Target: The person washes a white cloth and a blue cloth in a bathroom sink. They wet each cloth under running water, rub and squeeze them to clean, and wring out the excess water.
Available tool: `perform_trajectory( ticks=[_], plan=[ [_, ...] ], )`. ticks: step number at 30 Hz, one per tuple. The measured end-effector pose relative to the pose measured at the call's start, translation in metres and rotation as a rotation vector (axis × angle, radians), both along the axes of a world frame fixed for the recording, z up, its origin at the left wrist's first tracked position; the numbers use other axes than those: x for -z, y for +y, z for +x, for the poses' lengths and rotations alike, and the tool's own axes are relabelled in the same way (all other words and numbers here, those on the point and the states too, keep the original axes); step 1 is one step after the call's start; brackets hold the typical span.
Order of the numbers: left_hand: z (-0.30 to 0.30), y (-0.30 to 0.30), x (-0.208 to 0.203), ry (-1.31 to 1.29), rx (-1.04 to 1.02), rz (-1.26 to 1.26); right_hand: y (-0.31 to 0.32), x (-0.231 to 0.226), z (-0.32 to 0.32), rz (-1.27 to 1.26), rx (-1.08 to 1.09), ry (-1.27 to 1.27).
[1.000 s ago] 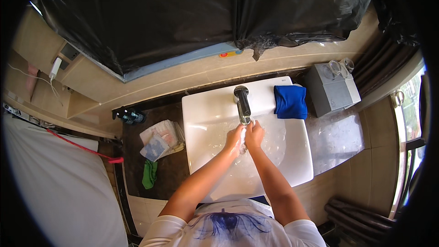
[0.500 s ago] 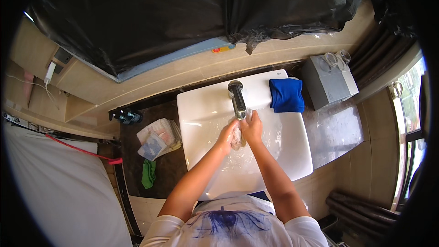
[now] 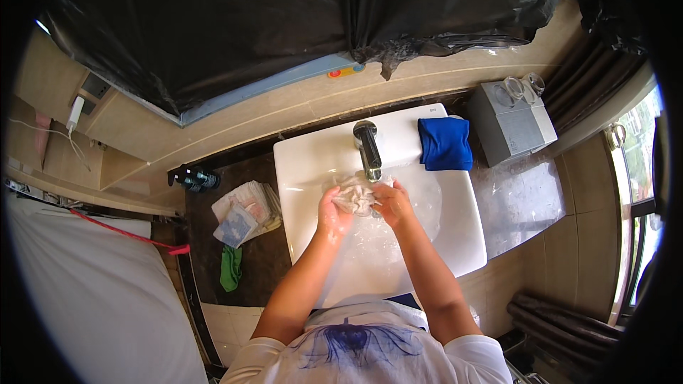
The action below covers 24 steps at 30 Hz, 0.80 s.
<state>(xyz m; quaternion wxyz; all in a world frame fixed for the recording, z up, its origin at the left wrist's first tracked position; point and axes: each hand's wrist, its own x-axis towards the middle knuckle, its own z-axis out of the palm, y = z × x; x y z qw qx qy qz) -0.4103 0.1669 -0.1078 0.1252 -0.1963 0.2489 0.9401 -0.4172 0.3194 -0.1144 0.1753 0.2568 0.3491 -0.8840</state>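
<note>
Just below the chrome faucet (image 3: 368, 153), a crumpled, wet, whitish cloth (image 3: 353, 198) is stretched between my two hands over the white washbasin (image 3: 302, 171). My left hand (image 3: 334, 215) grips the cloth's left side, its fingers partly hidden by the folds. On the other side, my right hand (image 3: 393, 203) has its fingers closed on the cloth's right end, under the spout. Sudsy water lies in the basin beneath. A folded blue cloth (image 3: 445, 144) rests on the basin's back right corner.
Left of the basin, a dark counter (image 3: 267, 270) bears a stack of folded cloths (image 3: 249, 210), a green cloth (image 3: 230, 268) and dark pump bottles (image 3: 194, 178). To the right stands a grey box (image 3: 511, 128) with glass cups (image 3: 523, 89) on top. Black plastic sheeting (image 3: 249, 21) hangs behind.
My hands have moved apart, the left one leftward. The cloth, earlier bunched between my palms, is now spread wider between them.
</note>
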Motion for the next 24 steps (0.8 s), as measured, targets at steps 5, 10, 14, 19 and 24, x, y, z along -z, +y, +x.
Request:
perform_trajectory(
  ticks=[5, 10, 14, 19, 24],
  plan=[
    [-0.004, -0.008, 0.006, -0.145, 0.19, -0.23, -0.001, 0.005, -0.001, 0.008, 0.171, 0.07],
    [0.004, 0.004, -0.017, -0.089, 0.378, -0.535, 0.001, -0.007, -0.005, 0.026, 0.037, 0.006],
    [-0.012, 0.003, -0.007, -0.112, -0.06, -0.094, 0.005, 0.001, -0.005, 0.113, -0.079, -0.064],
    [-0.025, 0.007, -0.015, -0.022, -0.173, 0.224, -0.001, -0.023, 0.006, 0.12, -0.238, -0.184],
    [-0.013, 0.021, -0.036, -0.071, -0.186, 0.183, -0.013, -0.041, 0.008, -0.467, -0.235, -0.114]
  ],
)
